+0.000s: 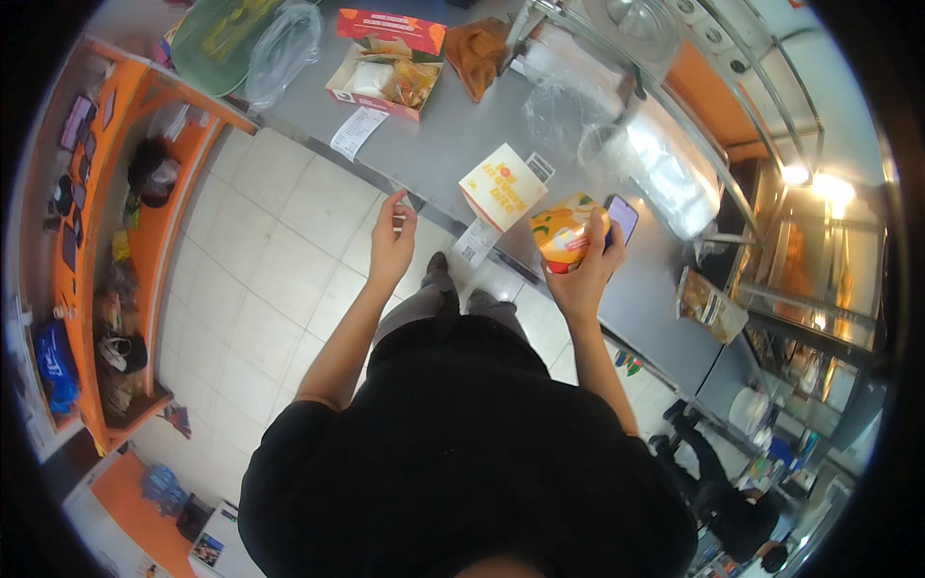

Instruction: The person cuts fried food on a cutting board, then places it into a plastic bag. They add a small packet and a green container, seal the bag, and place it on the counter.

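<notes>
My right hand [586, 277] grips a small orange-and-yellow patterned food carton [559, 233] from its right side, over the steel counter [453, 144]. A smartphone [622, 218] lies just beyond those fingers. To the left of the carton stands a cream box [503, 187] with yellow lettering. A paper receipt [474, 244] hangs at the counter edge below it. My left hand [392, 239] is raised by the front edge, its fingers loosely bent and apart, holding nothing. Farther back sits an open red-and-white meal box [387, 79] with a white wrapped portion and other food inside.
Another receipt [357, 132] overhangs the edge near the meal box. Clear plastic bags [283, 53], a brown cloth [476, 56] and a plastic-wrapped stack [665, 169] lie on the counter. Orange shelving [145, 241] stands at left. A lit glass cabinet [809, 270] and another person [737, 520] are at right.
</notes>
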A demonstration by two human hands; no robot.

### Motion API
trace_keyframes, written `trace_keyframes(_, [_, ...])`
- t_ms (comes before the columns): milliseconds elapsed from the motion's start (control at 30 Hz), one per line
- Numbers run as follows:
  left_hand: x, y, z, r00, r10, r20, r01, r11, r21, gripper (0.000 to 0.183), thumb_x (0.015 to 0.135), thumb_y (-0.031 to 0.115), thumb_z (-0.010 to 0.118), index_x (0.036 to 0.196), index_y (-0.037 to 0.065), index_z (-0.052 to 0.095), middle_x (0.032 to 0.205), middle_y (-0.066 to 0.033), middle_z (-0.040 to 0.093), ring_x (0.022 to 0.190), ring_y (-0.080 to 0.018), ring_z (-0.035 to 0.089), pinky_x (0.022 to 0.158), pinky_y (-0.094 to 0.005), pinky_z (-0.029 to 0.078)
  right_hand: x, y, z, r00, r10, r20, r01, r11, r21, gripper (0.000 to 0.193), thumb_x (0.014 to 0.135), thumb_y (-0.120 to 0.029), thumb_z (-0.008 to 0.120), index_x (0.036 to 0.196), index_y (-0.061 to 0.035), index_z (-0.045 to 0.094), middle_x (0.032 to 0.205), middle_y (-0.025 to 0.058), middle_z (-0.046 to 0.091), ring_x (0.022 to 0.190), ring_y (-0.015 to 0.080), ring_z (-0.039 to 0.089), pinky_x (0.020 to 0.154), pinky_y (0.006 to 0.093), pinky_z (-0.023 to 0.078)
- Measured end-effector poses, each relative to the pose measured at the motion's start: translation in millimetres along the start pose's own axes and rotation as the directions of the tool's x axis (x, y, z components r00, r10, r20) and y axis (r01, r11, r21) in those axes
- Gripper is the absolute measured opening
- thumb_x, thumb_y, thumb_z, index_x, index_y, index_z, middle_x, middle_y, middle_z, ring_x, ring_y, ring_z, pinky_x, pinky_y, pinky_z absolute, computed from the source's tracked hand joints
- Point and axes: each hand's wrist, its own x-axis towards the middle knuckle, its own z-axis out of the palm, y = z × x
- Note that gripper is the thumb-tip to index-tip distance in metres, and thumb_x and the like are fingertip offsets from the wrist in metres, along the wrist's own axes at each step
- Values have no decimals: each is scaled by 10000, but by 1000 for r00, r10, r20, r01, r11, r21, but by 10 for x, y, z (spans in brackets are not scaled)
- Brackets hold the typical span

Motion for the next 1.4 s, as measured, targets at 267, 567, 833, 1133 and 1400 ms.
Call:
trace_keyframes(267, [53,48,52,993,103,65,-104,995,0,367,884,95,559,1243,53,496,905,-29,544,783,-127,538,682,-265,457,-249,-43,82,918,369,142,-349,925,-149,945,561,-115,788,1395,-164,347,1303,239,316,1205,418,323,998,499,300])
trace_keyframes(567, [26,-33,-57,994,100,50,-101,995,11,371,889,98,561,1251,57,491,929,-40,543,814,-125,531,650,-253,457,-245,-258,170,955,297,8,-296,952,-77,941,572,-151,804,1395,-194,350,1294,238,333,1195,411,344,980,520,312])
trace_keyframes(833, [-81,-98,-93,996,46,76,-47,999,20,403,885,75,550,1273,21,458,902,-42,560,778,-124,535,631,-256,461,-157,-161,207,872,442,213,-414,895,-163,901,607,-203,800,1390,-197,354,1310,242,328,1215,421,327,938,543,337])
trace_keyframes(1133, [-21,-66,-18,991,54,120,-58,998,28,388,891,92,548,1261,14,463,898,-51,573,791,-126,554,603,-248,461,-211,-253,161,943,331,41,-321,935,-152,911,606,-212,789,1403,-241,350,1328,232,329,1226,423,325,910,538,366])
trace_keyframes(1400, [40,-71,59,984,87,155,-97,994,57,387,893,110,563,1261,29,476,911,-57,574,794,-130,553,615,-250,455,-80,-218,215,825,404,395,-313,909,-276,939,589,-185,796,1406,-241,336,1310,216,347,1203,411,345,879,534,398])
